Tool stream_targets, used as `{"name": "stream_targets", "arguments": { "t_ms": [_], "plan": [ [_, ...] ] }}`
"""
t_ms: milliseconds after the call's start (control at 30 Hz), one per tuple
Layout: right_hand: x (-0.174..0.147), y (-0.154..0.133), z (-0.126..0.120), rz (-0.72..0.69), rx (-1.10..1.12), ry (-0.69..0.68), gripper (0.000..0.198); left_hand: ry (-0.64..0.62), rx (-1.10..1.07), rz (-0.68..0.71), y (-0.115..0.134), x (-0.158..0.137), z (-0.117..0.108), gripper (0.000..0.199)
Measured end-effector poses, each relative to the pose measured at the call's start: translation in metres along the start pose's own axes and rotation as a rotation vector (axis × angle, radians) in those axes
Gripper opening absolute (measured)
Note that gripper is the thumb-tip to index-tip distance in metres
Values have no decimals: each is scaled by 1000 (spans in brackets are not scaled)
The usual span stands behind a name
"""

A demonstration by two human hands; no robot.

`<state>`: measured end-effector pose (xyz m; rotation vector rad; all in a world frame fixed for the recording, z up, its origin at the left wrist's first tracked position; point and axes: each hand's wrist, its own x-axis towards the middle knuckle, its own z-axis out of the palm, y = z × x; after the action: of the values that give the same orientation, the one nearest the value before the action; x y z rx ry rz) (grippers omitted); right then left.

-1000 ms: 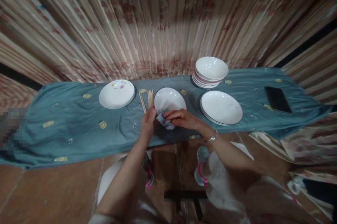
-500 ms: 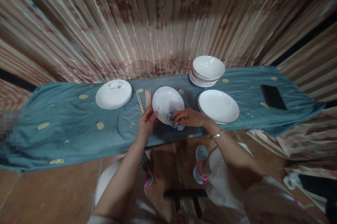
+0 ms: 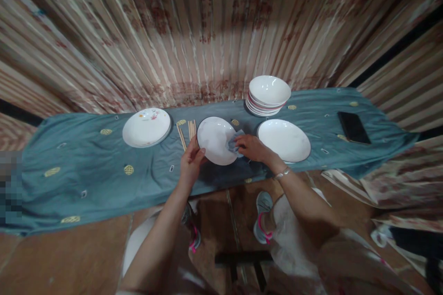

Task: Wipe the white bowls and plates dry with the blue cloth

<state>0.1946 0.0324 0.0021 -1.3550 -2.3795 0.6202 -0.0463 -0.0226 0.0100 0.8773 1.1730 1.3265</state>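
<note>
A white plate (image 3: 213, 140) with a thin dark rim is held above the cloth-covered table, slightly tilted. My left hand (image 3: 192, 156) grips its left edge, thumb on top. Bunched in my right hand (image 3: 253, 146) is a grey-blue cloth (image 3: 234, 142), pressed against the plate's right rim. Just behind my left hand lie several wooden chopsticks (image 3: 191, 129), their near ends partly hidden by the hand. To the right of my right hand sits a small stack of white plates (image 3: 284, 140).
On the left are stacked plates (image 3: 147, 127), the top one flower-patterned. A stack of bowls (image 3: 269, 92) stands at the back right. A black phone-like slab (image 3: 353, 127) lies far right on the teal tablecloth (image 3: 104, 165). Striped curtains (image 3: 194, 32) hang behind.
My right hand has moved the cloth from the plate's lower right edge up along its right rim. My left hand keeps hold of the plate. The whole view has shifted slightly.
</note>
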Motion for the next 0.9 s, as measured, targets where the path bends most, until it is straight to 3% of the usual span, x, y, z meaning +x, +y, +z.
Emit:
{"name": "stream_targets", "arguments": {
  "t_ms": [400, 600, 900],
  "plan": [
    [29, 1, 8, 67, -15, 235, 32, -28, -2, 2, 4, -4, 1, 72],
    [45, -3, 9, 124, -4, 273, 32, -30, 8, 13, 3, -6, 2, 72],
    [63, -10, 11, 59, 61, 347, 33, -65, 31, 38, 4, -6, 2, 76]
  ]
}}
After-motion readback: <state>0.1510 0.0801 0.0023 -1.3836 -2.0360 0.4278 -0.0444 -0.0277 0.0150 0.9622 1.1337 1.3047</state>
